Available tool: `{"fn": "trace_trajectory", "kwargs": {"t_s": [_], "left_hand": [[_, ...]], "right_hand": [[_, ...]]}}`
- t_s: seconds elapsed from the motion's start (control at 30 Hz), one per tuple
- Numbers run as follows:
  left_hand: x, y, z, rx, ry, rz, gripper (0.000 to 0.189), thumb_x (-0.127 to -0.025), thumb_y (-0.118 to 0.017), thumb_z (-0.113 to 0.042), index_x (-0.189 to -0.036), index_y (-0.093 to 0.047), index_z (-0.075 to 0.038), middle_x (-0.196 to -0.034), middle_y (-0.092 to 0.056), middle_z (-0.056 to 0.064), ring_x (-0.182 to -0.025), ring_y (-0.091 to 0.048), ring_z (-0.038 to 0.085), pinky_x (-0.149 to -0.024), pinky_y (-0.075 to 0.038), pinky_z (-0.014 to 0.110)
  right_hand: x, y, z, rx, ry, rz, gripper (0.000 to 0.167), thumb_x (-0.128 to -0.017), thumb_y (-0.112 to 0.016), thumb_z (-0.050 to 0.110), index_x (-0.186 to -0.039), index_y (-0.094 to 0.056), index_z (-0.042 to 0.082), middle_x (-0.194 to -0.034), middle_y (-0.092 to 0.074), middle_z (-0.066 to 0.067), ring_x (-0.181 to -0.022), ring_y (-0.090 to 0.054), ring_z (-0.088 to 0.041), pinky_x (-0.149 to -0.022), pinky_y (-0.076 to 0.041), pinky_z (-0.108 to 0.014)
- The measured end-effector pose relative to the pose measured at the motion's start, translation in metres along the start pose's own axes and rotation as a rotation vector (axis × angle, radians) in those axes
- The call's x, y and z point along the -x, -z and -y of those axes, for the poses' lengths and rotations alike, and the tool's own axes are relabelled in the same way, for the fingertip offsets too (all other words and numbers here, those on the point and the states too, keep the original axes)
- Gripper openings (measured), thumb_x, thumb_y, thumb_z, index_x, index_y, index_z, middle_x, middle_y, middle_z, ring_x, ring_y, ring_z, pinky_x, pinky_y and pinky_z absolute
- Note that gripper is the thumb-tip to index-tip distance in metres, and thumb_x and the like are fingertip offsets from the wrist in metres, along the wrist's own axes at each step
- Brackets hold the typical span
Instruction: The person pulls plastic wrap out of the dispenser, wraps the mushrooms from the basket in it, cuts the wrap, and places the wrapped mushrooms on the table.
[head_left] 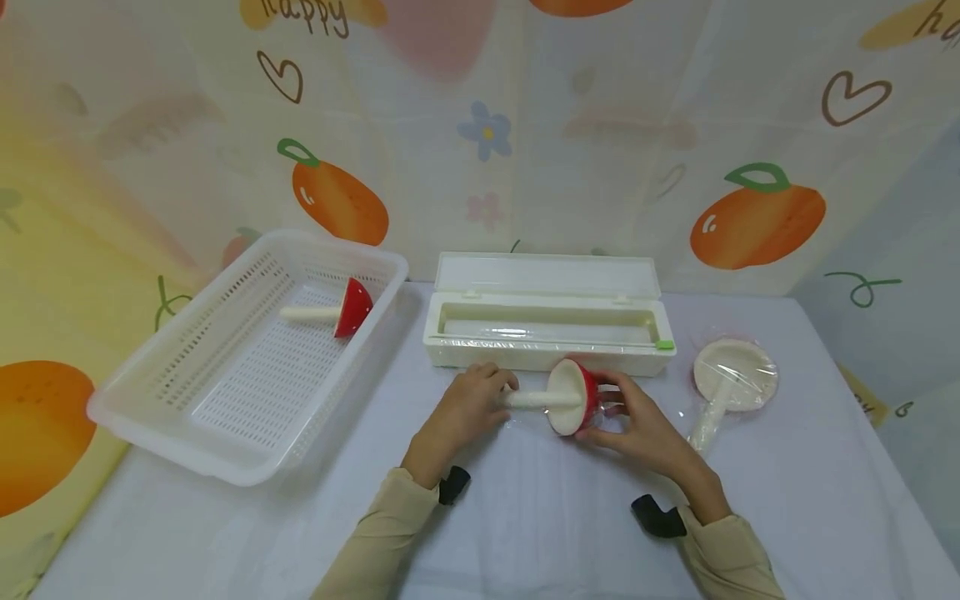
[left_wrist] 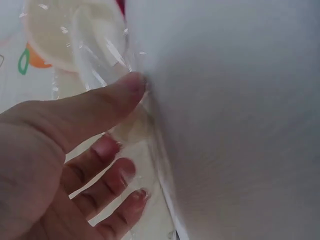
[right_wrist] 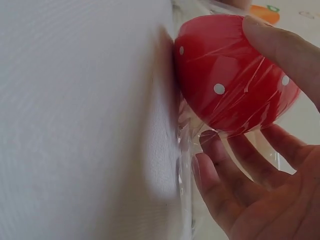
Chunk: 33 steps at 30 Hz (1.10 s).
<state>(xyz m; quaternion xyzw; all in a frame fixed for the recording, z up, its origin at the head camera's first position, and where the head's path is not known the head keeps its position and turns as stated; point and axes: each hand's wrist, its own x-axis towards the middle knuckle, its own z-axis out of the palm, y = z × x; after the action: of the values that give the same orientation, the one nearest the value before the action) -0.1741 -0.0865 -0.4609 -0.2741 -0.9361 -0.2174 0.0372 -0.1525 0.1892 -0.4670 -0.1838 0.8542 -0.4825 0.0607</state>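
A toy mushroom (head_left: 566, 398) with a white-dotted red cap and a cream stem lies sideways on the table, with clear film around it. My left hand (head_left: 467, 410) is at the stem's free end; in the left wrist view its thumb (left_wrist: 125, 92) presses the film beside the stem. Around the red cap (right_wrist: 225, 75), my right hand (head_left: 641, 425) curls its thumb and fingers, gripping through the film. Right behind both hands stands a white cling film dispenser (head_left: 551, 358), lid raised, with a green slider (head_left: 664, 344) at its right end.
At the left, a white perforated basket (head_left: 187, 454) holds another red-capped mushroom (head_left: 352, 310). A film-wrapped mushroom (head_left: 735, 375) lies to the right, pale underside up. A printed curtain (head_left: 562, 183) hangs behind the white table (head_left: 525, 533).
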Motion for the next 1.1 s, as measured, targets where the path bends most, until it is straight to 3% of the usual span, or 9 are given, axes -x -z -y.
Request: {"fn": "trace_trajectory", "kwargs": {"t_s": [0.1, 0.2, 0.5, 0.77, 0.93, 1.1], "left_hand": [[0.0, -0.003, 0.0, -0.041, -0.023, -0.023, 0.028, -0.078, -0.082, -0.012, -0.102, -0.066, -0.014, -0.098, -0.064, 0.003, -0.091, -0.059, 0.024, -0.077, -0.05, 0.038], [0.0, 0.0, -0.001, -0.023, -0.036, -0.015, 0.023, -0.082, -0.079, -0.011, -0.103, -0.067, -0.013, -0.098, -0.064, 0.003, -0.09, -0.058, 0.023, -0.078, -0.05, 0.038], [0.002, 0.021, -0.005, 0.186, -0.056, 0.057, 0.022, -0.092, -0.067, -0.008, -0.114, -0.067, -0.004, -0.11, -0.067, 0.007, -0.099, -0.061, 0.021, -0.09, -0.051, 0.038], [0.004, 0.03, -0.007, 0.315, -0.046, 0.073, 0.032, -0.095, -0.064, -0.008, -0.126, -0.059, -0.003, -0.104, -0.067, 0.008, -0.095, -0.061, 0.019, -0.084, -0.052, 0.033], [0.004, 0.036, -0.01, 0.343, -0.018, 0.093, 0.022, -0.094, -0.065, -0.007, -0.115, -0.059, -0.006, -0.104, -0.067, 0.006, -0.096, -0.062, 0.018, -0.086, -0.053, 0.034], [0.006, 0.041, -0.015, 0.33, 0.003, 0.098, 0.014, -0.094, -0.065, -0.009, -0.108, -0.061, -0.01, -0.101, -0.067, 0.003, -0.094, -0.061, 0.016, -0.085, -0.052, 0.033]], "right_hand": [[0.0, 0.0, 0.002, 0.018, -0.009, 0.006, 0.082, -0.076, -0.087, 0.025, -0.142, -0.041, 0.007, -0.136, -0.056, -0.012, -0.114, -0.059, -0.026, -0.093, -0.054, -0.034], [0.001, 0.002, 0.004, 0.027, -0.005, -0.002, 0.084, -0.075, -0.088, 0.026, -0.143, -0.041, 0.009, -0.138, -0.054, -0.009, -0.117, -0.059, -0.027, -0.093, -0.054, -0.033], [0.004, 0.007, 0.01, -0.018, -0.015, -0.046, 0.086, -0.079, -0.085, 0.026, -0.147, -0.033, 0.014, -0.144, -0.049, -0.005, -0.123, -0.052, -0.023, -0.091, -0.052, -0.026], [0.003, -0.002, 0.02, 0.042, 0.063, -0.107, 0.107, -0.063, -0.095, 0.023, -0.149, -0.031, 0.014, -0.14, -0.044, -0.006, -0.115, -0.05, -0.019, -0.082, -0.049, -0.021], [0.001, -0.006, 0.022, 0.094, 0.086, -0.163, 0.102, -0.063, -0.095, 0.02, -0.144, -0.036, 0.005, -0.131, -0.056, -0.009, -0.106, -0.05, -0.017, -0.076, -0.049, -0.019], [0.002, -0.005, 0.026, 0.12, 0.097, -0.185, 0.096, -0.064, -0.094, 0.021, -0.142, -0.04, 0.006, -0.126, -0.059, -0.008, -0.103, -0.052, -0.015, -0.074, -0.05, -0.019]]}}
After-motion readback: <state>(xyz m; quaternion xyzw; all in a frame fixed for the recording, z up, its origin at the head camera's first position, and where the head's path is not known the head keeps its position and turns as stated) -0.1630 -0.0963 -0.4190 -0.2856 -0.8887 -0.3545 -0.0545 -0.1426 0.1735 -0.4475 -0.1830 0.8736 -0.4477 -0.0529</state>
